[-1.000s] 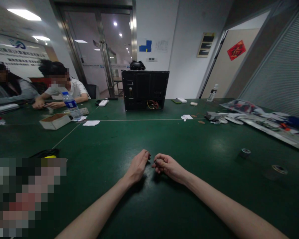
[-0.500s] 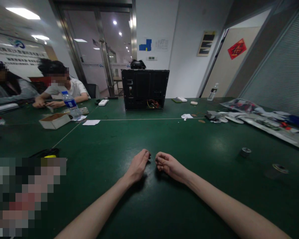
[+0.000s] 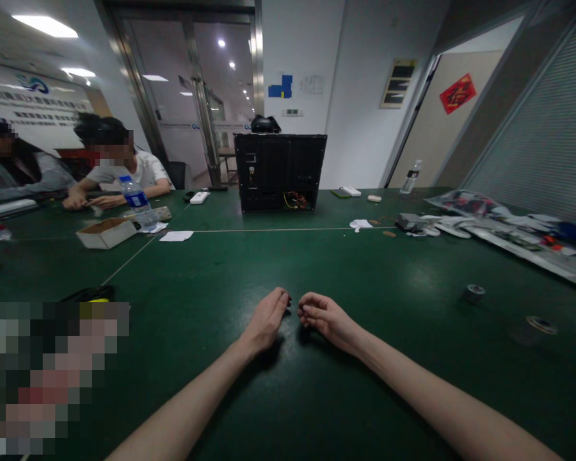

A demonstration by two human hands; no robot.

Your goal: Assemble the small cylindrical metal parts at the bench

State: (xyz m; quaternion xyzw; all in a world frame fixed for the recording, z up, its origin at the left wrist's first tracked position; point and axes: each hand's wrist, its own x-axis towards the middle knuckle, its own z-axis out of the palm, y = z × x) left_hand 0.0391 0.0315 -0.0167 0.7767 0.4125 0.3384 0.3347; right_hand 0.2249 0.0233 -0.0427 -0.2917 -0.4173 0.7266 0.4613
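My left hand (image 3: 267, 318) rests low over the green table (image 3: 249, 262), its fingers curled and pressed together. Facing it across a narrow gap, my right hand (image 3: 327, 319) is closed with the thumb against the bent fingers. Dark spots show at the fingertips of both hands; whatever they hold, if anything, is too small or hidden to make out. The hands do not touch each other. To the right of my right hand stand a small metal cylinder (image 3: 474, 293) and a larger dark one with a metal rim (image 3: 541, 326).
A black monitor-like casing (image 3: 281, 169) with exposed wires stands at the far side. Left are an open box (image 3: 106, 234), a water bottle (image 3: 137, 198) and two seated people. Papers and parts (image 3: 518, 237) lie at the right. A blurred patch covers the lower left.
My right hand has shifted very slightly left and its fingers have moved a little. My left hand is unchanged.
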